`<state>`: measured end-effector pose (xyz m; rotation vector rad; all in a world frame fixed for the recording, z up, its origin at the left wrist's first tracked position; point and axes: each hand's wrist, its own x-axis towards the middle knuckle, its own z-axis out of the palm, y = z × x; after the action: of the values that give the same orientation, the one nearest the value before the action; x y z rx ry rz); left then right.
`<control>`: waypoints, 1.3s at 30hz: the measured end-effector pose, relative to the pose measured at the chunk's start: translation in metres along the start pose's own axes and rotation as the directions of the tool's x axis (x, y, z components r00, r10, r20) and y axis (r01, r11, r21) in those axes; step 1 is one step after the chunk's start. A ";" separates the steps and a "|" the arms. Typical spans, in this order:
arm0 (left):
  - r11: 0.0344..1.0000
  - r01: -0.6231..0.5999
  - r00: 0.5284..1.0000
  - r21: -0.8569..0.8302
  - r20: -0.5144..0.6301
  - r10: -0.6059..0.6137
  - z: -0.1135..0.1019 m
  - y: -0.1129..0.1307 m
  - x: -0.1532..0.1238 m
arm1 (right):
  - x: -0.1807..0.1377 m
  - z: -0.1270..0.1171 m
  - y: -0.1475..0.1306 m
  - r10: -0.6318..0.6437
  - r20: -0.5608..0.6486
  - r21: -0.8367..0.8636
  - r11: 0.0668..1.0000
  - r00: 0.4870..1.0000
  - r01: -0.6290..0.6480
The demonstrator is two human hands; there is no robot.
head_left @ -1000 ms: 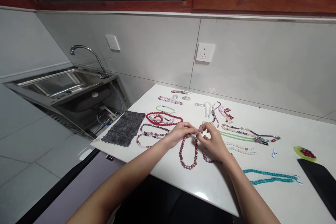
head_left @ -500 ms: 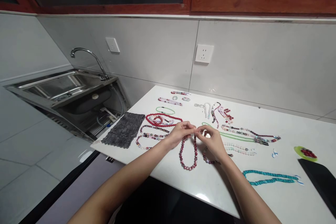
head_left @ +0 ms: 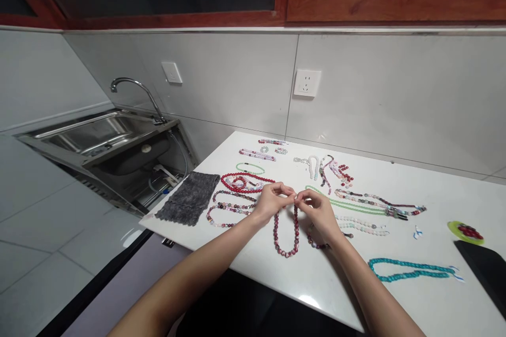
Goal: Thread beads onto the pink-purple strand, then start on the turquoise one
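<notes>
The white worktop fills the lower middle of the view, set against a grey tiled wall with a socket and a switch. To its left stands a steel sink with a curved tap. A grey cloth lies flat at the worktop's left end, and a dark flat object sits at the right edge, cut off by the frame.

Bead strands cover much of the surface: a turquoise strand lies stretched out to the right, well apart from the hands; a long pale green strand runs beyond the right hand; a bright red strand is coiled just beyond the left hand, with a mixed-colour strand beside it. Further back lie several smaller strands (too small to tell apart). A small green dish holding red beads sits near the right edge.

The dark red bead strand hangs in a loop from both hands, its lower end resting on the worktop near the front edge. The left hand has its grip pinched together on the strand's left end — thumb and fingers closed on it. The right hand pinches the other end likewise, fingertips of the two hands almost meeting above the loop — whether they touch cannot be told
</notes>
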<state>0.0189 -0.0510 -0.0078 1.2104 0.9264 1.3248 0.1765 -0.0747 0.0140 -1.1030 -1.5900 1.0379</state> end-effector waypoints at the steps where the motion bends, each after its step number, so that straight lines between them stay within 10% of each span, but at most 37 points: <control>1: 1.000 -0.018 1.000 0.012 -0.011 0.018 0.000 0.000 0.000 | 0.000 0.001 0.000 -0.002 -0.013 0.002 1.000 1.000 0.002; 18: 0.995 -0.091 0.996 0.028 0.018 0.091 0.000 0.001 -0.001 | -0.001 -0.008 0.001 0.179 0.033 0.200 0.963 0.983 -0.182; 39: 0.998 -0.066 0.992 -0.002 0.107 0.066 -0.001 -0.005 0.001 | -0.001 -0.008 -0.001 0.091 0.046 0.042 0.995 0.995 -0.093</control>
<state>0.0190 -0.0494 -0.0133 1.3101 0.8171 1.2977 0.1840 -0.0750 0.0166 -1.1399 -1.5555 1.1600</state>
